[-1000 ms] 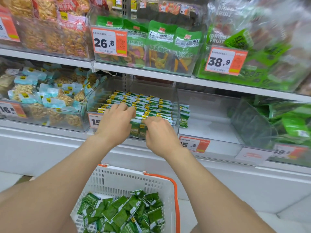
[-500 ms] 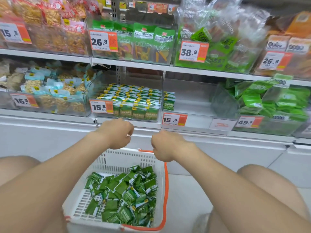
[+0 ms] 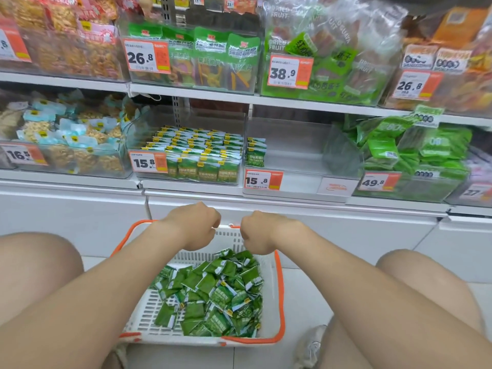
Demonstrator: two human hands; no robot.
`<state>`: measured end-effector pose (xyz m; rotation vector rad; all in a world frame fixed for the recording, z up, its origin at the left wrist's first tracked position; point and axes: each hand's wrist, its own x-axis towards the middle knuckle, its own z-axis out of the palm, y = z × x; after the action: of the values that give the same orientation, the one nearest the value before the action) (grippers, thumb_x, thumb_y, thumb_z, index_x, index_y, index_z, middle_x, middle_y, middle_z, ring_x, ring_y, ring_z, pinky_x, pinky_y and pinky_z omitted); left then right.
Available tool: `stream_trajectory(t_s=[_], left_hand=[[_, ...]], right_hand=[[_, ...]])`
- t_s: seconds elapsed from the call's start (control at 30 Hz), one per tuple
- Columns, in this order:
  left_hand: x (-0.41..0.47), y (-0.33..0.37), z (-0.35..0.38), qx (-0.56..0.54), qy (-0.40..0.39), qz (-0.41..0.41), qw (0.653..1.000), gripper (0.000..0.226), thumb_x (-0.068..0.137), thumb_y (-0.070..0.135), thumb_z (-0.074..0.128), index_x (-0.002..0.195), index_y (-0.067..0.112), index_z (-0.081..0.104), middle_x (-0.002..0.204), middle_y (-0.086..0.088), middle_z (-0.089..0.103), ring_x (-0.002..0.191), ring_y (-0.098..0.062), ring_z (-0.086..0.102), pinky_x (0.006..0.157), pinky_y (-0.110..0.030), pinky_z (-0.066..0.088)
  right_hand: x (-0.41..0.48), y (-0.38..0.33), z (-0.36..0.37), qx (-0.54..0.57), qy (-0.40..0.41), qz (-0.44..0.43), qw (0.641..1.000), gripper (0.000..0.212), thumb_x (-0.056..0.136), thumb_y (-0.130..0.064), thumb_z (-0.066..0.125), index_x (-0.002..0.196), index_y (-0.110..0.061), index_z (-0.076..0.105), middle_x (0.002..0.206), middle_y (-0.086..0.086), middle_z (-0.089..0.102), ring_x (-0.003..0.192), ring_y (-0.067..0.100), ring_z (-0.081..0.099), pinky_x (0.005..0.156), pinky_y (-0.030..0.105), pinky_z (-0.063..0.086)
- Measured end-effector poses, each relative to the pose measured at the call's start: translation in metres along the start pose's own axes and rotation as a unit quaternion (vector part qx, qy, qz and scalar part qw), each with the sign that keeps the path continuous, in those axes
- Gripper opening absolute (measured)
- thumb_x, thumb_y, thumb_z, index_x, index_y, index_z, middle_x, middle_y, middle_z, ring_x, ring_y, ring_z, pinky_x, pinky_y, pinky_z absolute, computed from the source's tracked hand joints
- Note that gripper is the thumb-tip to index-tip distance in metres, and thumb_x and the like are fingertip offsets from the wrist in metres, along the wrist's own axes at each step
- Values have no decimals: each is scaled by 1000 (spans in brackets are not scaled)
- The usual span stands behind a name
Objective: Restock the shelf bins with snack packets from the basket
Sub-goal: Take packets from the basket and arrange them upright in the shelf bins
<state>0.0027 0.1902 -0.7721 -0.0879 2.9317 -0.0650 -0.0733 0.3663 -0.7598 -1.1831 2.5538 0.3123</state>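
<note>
Dozens of snack packets (image 3: 213,291) filled our basket (image 3: 149,312); one bin (image 3: 226,114) looked full, the neighbouring bin (image 3: 292,161) nearly bare; our left hand (image 3: 194,225) and right hand (image 3: 262,231) hung curled, empty.

On the clear plastic shelf bins (image 3: 290,137), the upper orange-and-white paper price tags (image 3: 145,57) are printed 26.8, 38.9 and 26.8; the lower price tags (image 3: 147,162) 16.5, 15.8, 15.8 and 49.8. "DRIED FRUIT" is read on a transparent plastic bag (image 3: 279,43).

White shelving (image 3: 80,209) stands on pale floor tiles (image 3: 306,296).

Head-worn wide view, facing forward-down, shelf (image 3: 292,102) near, basket (image 3: 281,296) below
</note>
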Motion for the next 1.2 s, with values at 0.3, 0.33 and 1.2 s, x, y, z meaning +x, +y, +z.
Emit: stream_trajectory(t_s=[0.3, 0.33, 1.2], left_hand=[[40, 18, 27, -18, -56, 28, 998, 38, 101, 26, 49, 138, 24, 61, 136, -6, 60, 119, -31, 62, 96, -45, 54], [47, 20, 32, -18, -70, 31, 997, 39, 101, 26, 50, 139, 24, 60, 137, -5, 60, 120, -31, 61, 96, -46, 54], [179, 41, 135, -131, -189, 61, 971, 34, 104, 16, 48, 133, 25, 62, 134, -4, 58, 117, -26, 60, 96, -39, 51]], right_hand=[[22, 10, 19, -7, -55, 23, 998, 24, 96, -13, 50, 73, -16, 45, 83, 4, 51, 62, 22, 49, 57, 29, 42], [24, 13, 24, -9, -60, 30, 998, 23, 95, -12, 51, 73, -15, 46, 84, 5, 52, 62, 22, 50, 55, 29, 42], [152, 83, 233, -12, -23, 116, 993, 59, 83, -4, 71, 136, -15, 48, 126, 12, 60, 122, 34, 50, 106, 45, 41]])
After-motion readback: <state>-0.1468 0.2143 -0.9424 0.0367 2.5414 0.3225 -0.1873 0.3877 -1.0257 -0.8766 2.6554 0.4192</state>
